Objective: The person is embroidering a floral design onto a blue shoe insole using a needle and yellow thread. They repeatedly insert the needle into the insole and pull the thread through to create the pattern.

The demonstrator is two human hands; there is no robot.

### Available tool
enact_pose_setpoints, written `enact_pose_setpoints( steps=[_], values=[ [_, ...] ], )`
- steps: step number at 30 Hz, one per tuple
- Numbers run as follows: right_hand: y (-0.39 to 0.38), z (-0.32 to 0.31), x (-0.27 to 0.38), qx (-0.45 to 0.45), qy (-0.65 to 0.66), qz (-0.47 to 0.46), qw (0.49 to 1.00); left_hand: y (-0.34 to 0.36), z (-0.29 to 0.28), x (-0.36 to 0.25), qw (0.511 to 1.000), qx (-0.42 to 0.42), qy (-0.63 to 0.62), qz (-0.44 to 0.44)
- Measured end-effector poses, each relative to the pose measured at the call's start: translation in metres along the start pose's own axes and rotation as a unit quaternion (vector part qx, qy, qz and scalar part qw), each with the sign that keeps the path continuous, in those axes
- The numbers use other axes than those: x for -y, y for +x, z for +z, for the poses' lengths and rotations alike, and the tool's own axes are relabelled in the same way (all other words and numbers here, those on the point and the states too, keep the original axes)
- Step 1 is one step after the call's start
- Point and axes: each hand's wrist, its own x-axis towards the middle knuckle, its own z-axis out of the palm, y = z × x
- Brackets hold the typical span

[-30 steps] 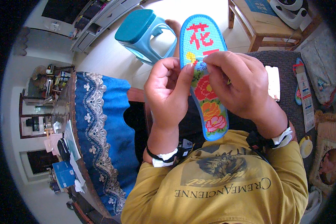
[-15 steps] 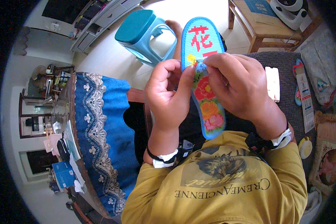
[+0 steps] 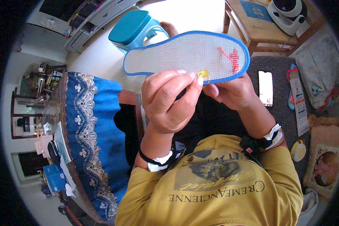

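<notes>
A cross-stitch insole [image 3: 165, 54] is held up with its pale mesh back toward me, its blue-bound edge running round it and its toe end pointing right. My right hand [image 3: 237, 92] grips it at the lower right edge, fingers mostly hidden behind it. My left hand [image 3: 171, 100] is closed in front of the lower edge, thumb and forefinger pinched at a small loop of yellow thread [image 3: 202, 73]. Whether a needle is between those fingertips cannot be made out. Red stitches [image 3: 234, 62] and a loose red thread end [image 3: 224, 52] show near the toe.
A teal plastic stool [image 3: 130, 30] stands ahead on the left. At left is a table draped in blue cloth [image 3: 105, 113] with lace trim. To the right, a phone [image 3: 265, 88] lies on the dark seat, near a yellow round case [image 3: 298, 150]. A wooden chair [image 3: 252, 32] stands beyond.
The insole has been turned over from its flowered front to its mesh back, and swung from upright to lying crosswise. My right hand has moved behind its edge; my left now pinches at the yellow thread.
</notes>
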Motion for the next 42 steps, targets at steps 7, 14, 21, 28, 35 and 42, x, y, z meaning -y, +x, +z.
enact_pose_setpoints(
  steps=[7, 14, 21, 28, 35, 42],
  values=[
    [-0.005, -0.009, 0.009, 0.002, -0.163, 0.031, 0.986, -0.007, -0.002, 0.015, 0.996, 0.056, -0.040, -0.055],
    [-0.018, -0.038, 0.001, -0.122, -0.195, 0.098, 0.968, -0.048, 0.015, 0.025, 0.919, 0.006, -0.229, -0.322],
    [-0.019, -0.067, -0.006, -0.188, -0.350, 0.027, 0.917, -0.097, 0.058, 0.050, 0.917, 0.085, -0.297, -0.251],
    [-0.011, -0.066, -0.045, -0.057, -0.487, 0.021, 0.871, -0.121, 0.077, 0.042, 0.803, 0.093, -0.452, -0.377],
    [0.010, -0.065, -0.061, 0.044, -0.491, -0.012, 0.870, -0.121, 0.079, 0.050, 0.816, 0.106, -0.426, -0.376],
    [0.013, -0.067, -0.061, 0.071, -0.551, -0.001, 0.832, -0.120, 0.081, 0.053, 0.805, 0.120, -0.438, -0.382]
  ],
)
